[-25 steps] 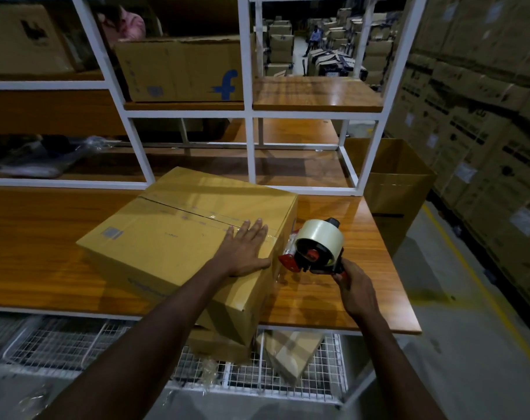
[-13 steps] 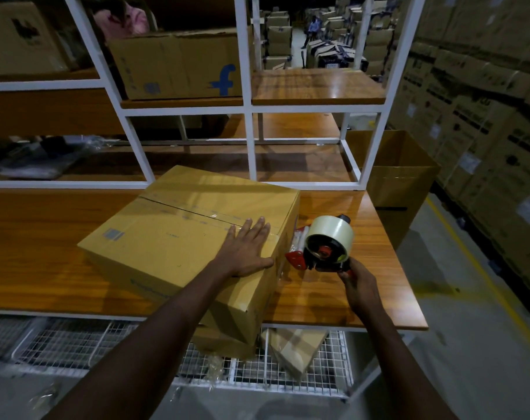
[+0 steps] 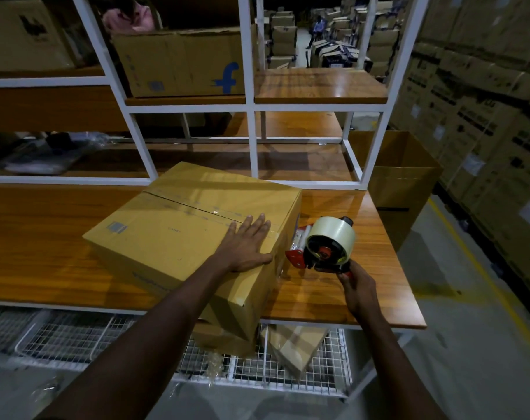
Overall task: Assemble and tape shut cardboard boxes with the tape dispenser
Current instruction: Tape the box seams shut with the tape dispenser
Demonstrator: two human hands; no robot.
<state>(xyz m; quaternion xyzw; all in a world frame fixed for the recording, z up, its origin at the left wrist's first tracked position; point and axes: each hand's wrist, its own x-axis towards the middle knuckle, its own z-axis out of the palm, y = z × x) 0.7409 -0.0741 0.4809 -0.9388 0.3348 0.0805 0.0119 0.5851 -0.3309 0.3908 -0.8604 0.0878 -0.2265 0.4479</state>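
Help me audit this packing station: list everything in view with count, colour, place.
Closed cardboard box: one, brown, middle of table.
Handheld tape dispenser with clear roll: one, red and black, right of box.
Wooden table: one, orange-brown, foreground.
Metal shelf frame: one, white, behind table.
Cardboard box with f logo: one, brown, blue print, upper shelf.
Open cardboard box: one, brown, floor right of table.
Wire mesh rack: one, white, under table.
Stacked cartons: many, brown, right wall.
Left hand: one, flat on box top.
Right hand: one, gripping dispenser handle.
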